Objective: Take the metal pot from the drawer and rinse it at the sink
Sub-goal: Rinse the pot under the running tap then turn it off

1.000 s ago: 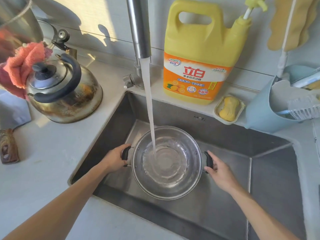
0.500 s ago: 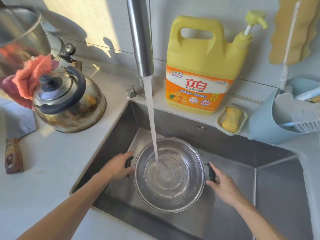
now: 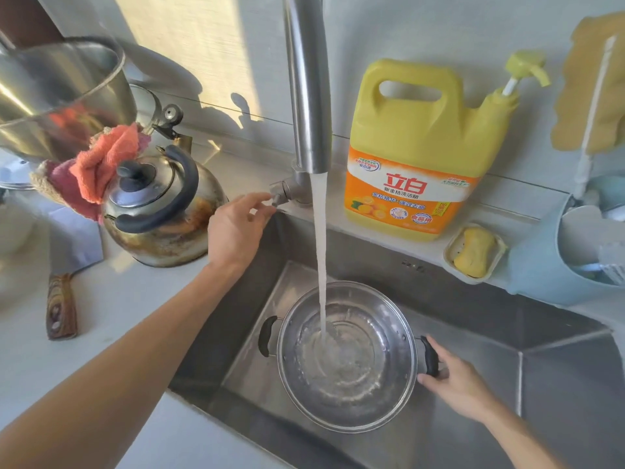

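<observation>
The metal pot [image 3: 372, 401] with two black handles sits in the steel sink [image 3: 558, 384], partly filled with water. A stream runs from the tall faucet [image 3: 306, 96] into its middle. My right hand [image 3: 456, 384] grips the pot's right handle. My left hand [image 3: 236, 228] is up at the faucet's small lever [image 3: 280, 194], fingertips touching it. The pot's left handle [image 3: 265, 336] is free.
A stained kettle [image 3: 162, 214] with an orange cloth [image 3: 98, 164] stands left of the sink, a big steel pot [image 3: 61, 93] behind it. A yellow detergent jug [image 3: 422, 147], a soap dish [image 3: 475, 253] and a blue caddy [image 3: 541, 265] line the back ledge. A knife handle [image 3: 61, 306] lies on the counter.
My left hand let go of the pot's left handle and rose to the faucet lever. My right hand stays on the right handle. The view tilted up a little.
</observation>
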`<move>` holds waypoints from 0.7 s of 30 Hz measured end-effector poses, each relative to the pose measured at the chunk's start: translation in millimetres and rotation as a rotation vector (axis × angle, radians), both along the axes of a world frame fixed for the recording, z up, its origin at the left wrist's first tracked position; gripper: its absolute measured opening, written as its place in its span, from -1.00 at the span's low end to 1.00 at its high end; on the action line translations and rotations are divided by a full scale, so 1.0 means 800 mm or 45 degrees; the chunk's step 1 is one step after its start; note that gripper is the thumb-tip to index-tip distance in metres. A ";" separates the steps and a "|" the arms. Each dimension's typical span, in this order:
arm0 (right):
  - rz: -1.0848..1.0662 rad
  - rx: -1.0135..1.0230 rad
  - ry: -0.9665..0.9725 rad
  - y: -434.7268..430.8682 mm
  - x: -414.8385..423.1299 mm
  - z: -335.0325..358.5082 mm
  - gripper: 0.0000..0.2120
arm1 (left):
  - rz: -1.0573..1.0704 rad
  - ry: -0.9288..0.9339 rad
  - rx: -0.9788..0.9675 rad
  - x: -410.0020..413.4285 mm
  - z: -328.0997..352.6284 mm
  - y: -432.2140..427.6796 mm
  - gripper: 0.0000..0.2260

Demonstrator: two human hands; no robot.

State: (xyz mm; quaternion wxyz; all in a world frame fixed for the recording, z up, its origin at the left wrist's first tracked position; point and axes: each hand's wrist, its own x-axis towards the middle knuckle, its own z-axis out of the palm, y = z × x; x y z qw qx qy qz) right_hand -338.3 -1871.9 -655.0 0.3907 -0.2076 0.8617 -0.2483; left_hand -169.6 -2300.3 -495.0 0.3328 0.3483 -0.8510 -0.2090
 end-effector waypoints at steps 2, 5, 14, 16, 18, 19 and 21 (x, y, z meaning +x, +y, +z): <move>0.006 0.005 -0.037 0.004 -0.003 -0.001 -0.11 | -0.044 0.014 -0.069 -0.004 -0.003 -0.006 -0.80; 0.037 0.021 -0.035 0.005 -0.006 0.007 -0.13 | -0.070 0.017 -0.084 -0.007 -0.002 -0.007 -0.70; -0.011 -0.018 -0.008 -0.001 0.000 0.009 -0.19 | -0.102 -0.013 -0.128 -0.025 0.010 0.004 -0.87; -0.001 -0.006 -0.002 -0.002 0.001 0.010 -0.19 | -0.074 -0.020 0.078 -0.012 -0.005 0.015 -0.80; -0.007 -0.003 -0.004 -0.003 0.000 0.007 -0.17 | -0.107 -0.214 0.323 0.011 -0.044 0.027 -0.67; -0.026 -0.015 -0.025 -0.003 -0.001 0.004 -0.16 | -0.183 -0.414 0.428 0.026 -0.070 0.034 -0.56; -0.139 -0.086 -0.138 -0.003 0.000 -0.002 -0.17 | -0.381 -0.878 0.602 0.058 -0.126 0.047 -0.25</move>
